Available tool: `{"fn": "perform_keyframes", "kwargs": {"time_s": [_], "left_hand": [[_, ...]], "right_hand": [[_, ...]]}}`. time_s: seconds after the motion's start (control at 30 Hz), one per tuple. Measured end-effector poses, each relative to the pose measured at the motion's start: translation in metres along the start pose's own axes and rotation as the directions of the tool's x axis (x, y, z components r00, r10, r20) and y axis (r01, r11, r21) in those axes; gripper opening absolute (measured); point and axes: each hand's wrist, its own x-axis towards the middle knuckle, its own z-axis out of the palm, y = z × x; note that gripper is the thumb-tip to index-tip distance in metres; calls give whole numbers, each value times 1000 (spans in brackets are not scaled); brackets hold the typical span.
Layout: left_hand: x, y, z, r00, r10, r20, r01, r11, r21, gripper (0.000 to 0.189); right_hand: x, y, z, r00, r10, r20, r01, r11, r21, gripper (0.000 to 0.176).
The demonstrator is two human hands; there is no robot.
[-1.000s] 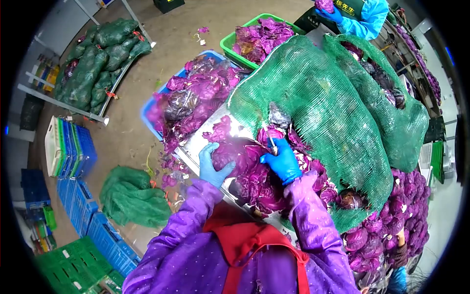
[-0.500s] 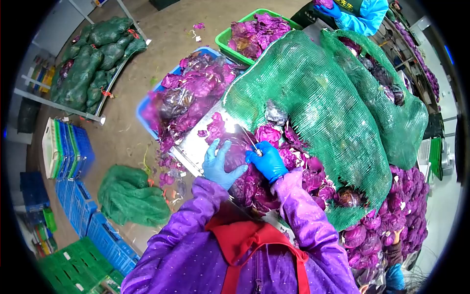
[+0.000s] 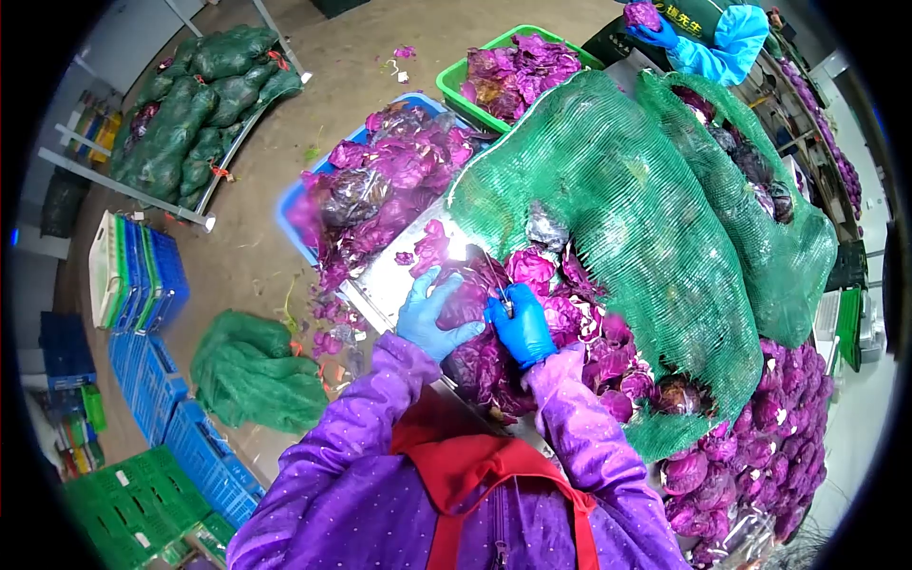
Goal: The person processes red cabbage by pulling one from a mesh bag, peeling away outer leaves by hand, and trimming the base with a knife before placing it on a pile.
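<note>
A red cabbage (image 3: 467, 296) lies on the metal table (image 3: 388, 275) in front of me. My left hand (image 3: 432, 315), in a light blue glove, holds its near left side, fingers and thumb apart around it. In a darker blue glove, my right hand (image 3: 522, 325) is closed around a small knife (image 3: 497, 273), whose thin blade points up and away at the cabbage's right side. Loose purple leaves (image 3: 429, 245) lie just beyond the cabbage. To the right, more cabbages and leaves (image 3: 570, 318) spill from the mouth of a green mesh sack (image 3: 646, 228).
A blue crate (image 3: 293, 220) and a green crate (image 3: 446, 84) hold leaves. A second mesh sack (image 3: 788, 256) lies at right, above piled cabbages (image 3: 750, 437). A crumpled net (image 3: 252, 370) lies on the floor. Across the table, a co-worker's gloved hand (image 3: 655, 36) holds a cabbage.
The view has shifted slightly, so the surroundings sit a little lower and to the right. My right hand and the knife have turned a little at the cabbage; my left hand keeps its hold.
</note>
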Motion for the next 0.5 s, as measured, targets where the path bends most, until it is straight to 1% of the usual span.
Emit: {"fn": "perform_keyframes", "kwargs": {"time_s": [0.03, 0.13, 0.23, 0.33, 0.43, 0.5], "left_hand": [[0, 0, 0, 1000, 3, 1, -3, 1000, 3, 79], [1, 2, -1, 1000, 11, 19, -11, 1000, 7, 78], [4, 5, -1, 998, 5, 56, -7, 1000, 28, 78], [8, 6, -2, 996, 16, 86, -19, 999, 29, 78], [11, 7, -5, 995, 3, 103, -6, 999, 35, 78], [13, 9, -5, 992, -19, 121, 14, 999, 36, 78]], "right_hand": [[0, 0, -2, 1000, -15, 25, 15, 1000, -8, 19], [-1, 17, 3, 989, 115, 98, -138, 953, 269, 18], [-1, 30, 2, 998, 4, 59, -12, 991, 137, 18], [-2, 34, 3, 999, -27, 32, 22, 985, 172, 17], [-5, 28, 1, 998, 28, 61, -44, 954, 297, 15], [-5, 22, 0, 998, 30, 47, -42, 959, 282, 14]]}}
